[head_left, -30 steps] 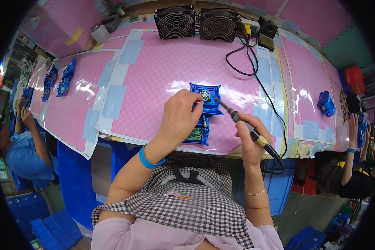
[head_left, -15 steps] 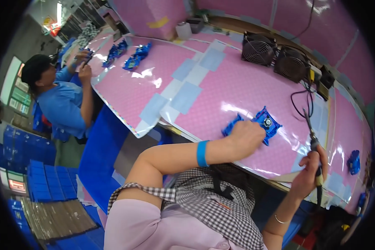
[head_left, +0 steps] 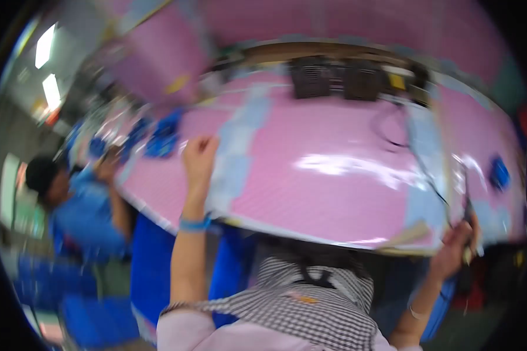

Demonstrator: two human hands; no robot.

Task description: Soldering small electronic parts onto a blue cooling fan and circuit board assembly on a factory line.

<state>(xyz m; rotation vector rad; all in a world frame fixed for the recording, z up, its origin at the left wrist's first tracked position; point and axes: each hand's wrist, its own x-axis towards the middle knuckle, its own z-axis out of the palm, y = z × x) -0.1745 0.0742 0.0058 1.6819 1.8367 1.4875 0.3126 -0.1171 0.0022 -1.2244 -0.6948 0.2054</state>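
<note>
My left hand (head_left: pixel 200 153) is raised over the left part of the pink work surface (head_left: pixel 328 146), near some blue plastic parts (head_left: pixel 164 136). Motion blur smears its fingers, so I cannot make out how they are held; no object shows beyond them. At the right, my right hand (head_left: pixel 455 248) is closed around the handle of a soldering iron (head_left: pixel 467 205), its thin tip pointing up and away from me. Another blue part (head_left: pixel 499 173) lies on the surface beyond the iron to the right.
Two dark fans (head_left: pixel 310 79) stand along the back edge. A black cord (head_left: pixel 421 167) runs across the surface toward the iron. At the left a co-worker in a blue shirt (head_left: pixel 91 213) holds something too blurred to name. Blue bins (head_left: pixel 152 257) stand below the table edge.
My left hand has moved left, away from the middle of the table. The blue parts it was at no longer lie there. The view has turned; my right hand still holds the soldering iron.
</note>
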